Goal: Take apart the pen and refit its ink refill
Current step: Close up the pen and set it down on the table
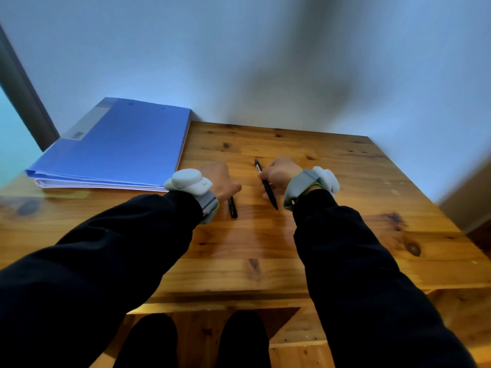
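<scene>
On the wooden table (pixel 265 248) beside the blue folder (pixel 114 147), I see my right hand (pixel 279 173) closed around the pen body (pixel 267 187) and my left hand (pixel 220 179) curled over a short black piece (pixel 233 207), probably the cap. The refill seems not yet out.

Single head cam, wide-angle, looks fwd and steeply down over wooden table (pixel 265 248) toward wall (pixel 239 49); arms close, table edge and legs below.
</scene>
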`<state>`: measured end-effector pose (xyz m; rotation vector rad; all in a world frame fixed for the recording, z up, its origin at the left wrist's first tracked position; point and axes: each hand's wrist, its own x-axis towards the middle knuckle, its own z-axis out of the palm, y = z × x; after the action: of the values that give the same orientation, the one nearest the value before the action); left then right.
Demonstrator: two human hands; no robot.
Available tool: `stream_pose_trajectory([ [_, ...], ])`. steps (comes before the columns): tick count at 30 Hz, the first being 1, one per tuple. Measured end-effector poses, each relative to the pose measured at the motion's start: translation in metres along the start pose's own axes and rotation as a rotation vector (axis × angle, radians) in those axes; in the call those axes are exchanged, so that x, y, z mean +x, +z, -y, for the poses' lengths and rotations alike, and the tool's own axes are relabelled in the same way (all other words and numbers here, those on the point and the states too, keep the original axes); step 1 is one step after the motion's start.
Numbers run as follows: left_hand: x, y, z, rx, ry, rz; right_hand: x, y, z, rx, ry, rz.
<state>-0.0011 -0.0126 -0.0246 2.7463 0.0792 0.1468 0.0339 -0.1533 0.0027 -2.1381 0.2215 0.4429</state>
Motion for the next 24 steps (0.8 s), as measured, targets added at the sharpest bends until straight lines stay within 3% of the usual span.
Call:
stream_pose_trajectory([
  [3,-0.002,0.005,0.001,0.086,0.01,0.082,0.002,0.004,-0.005,-0.295,-0.064,-0.097],
  [8,-0.003,0.005,-0.002,0.108,0.038,0.111,0.004,0.012,-0.013,-0.459,-0.131,-0.169],
  [24,0.001,0.002,-0.004,0.151,0.056,0.165,0.011,0.019,-0.015,-0.611,-0.181,-0.196],
])
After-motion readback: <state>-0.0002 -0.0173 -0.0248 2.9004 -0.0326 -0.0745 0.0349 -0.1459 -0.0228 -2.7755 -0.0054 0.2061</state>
